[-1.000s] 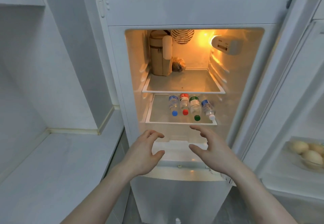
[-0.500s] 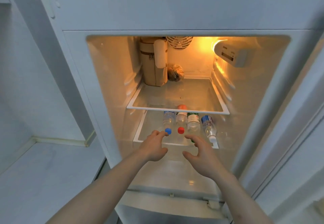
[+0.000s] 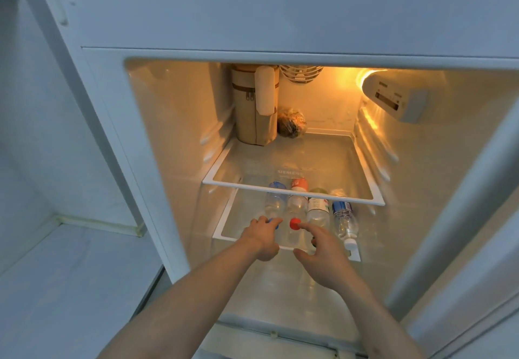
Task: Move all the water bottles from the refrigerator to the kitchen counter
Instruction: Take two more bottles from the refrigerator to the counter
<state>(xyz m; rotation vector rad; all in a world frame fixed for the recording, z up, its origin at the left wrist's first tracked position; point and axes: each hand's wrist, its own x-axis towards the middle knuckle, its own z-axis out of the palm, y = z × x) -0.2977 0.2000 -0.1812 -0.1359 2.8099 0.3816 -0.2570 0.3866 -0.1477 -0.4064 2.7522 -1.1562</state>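
Bottles: four water bottles [image 3: 297, 207] lie side by side on lower fridge shelf [image 3: 224, 226], caps fwd.
L hand [image 3: 262, 239]: fingers curled at blue-cap bottle [image 3: 275, 201]; grip unclear.
R hand [image 3: 323, 257]: fingers spread, near red cap [image 3: 294, 223].
In the way: upper glass shelf [image 3: 280, 190] overhangs bottles.
Around: tan bag [image 3: 254, 105] w/ wrapped item [image 3: 291, 122] at back; counter [image 3: 70, 274] to left.

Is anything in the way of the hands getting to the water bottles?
Nothing visible blocks them. The left hand is already at the blue-capped bottle, and the right hand reaches beside the red-capped bottle. The upper shelf covers only the bottles' far ends; their caps face the open front.
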